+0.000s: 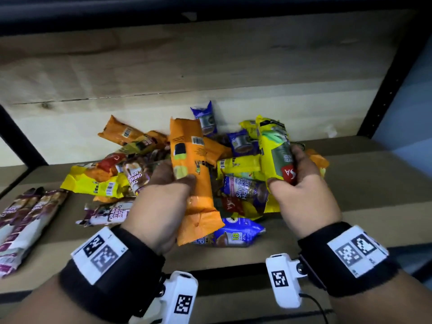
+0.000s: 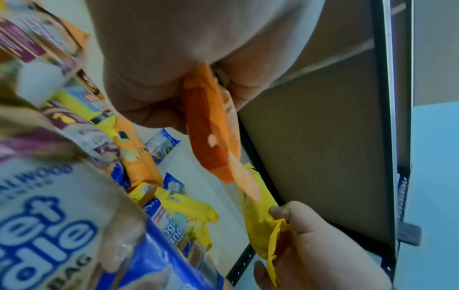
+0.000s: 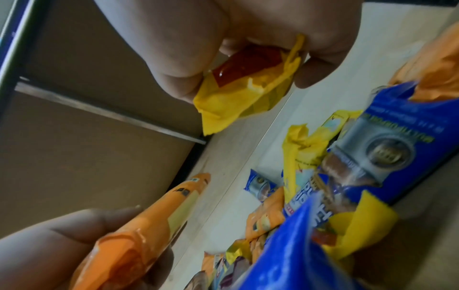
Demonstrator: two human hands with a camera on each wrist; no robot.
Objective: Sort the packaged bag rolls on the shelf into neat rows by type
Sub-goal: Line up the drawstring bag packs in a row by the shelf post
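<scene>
Early stage, by my read. Only one type looks sorted: the white-and-maroon drawstring packs [image 1: 22, 220] lie side by side left of the pile [image 1: 177, 164]. The pile itself is a mixed heap in the middle of the shelf [image 1: 364, 183], close to the back wall [image 1: 163, 73]: orange, yellow, blue and a few more drawstring packs, overlapping.

Your left hand [image 1: 161, 199] is wrapped around an orange pack [image 1: 191, 174], lifted above the pile's near side. Your right hand [image 1: 301, 190] grips a yellow pack [image 1: 274, 155] over the pile's right part, thumb on its red label. Both are clear of the heap, one type per hand.

Left to do, as I judge it: rows for orange, yellow and blue, plus the stray drawstring packs near the pile's left edge.

Room: bare shelf right of the pile up to the black upright [image 1: 388, 90], and a strip between pile and front edge. One blue pack [image 1: 233, 232] sits at the pile's near side, close to that edge, so mind you don't knock it off. The upper shelf overhangs the pile, so keep lifts low.
</scene>
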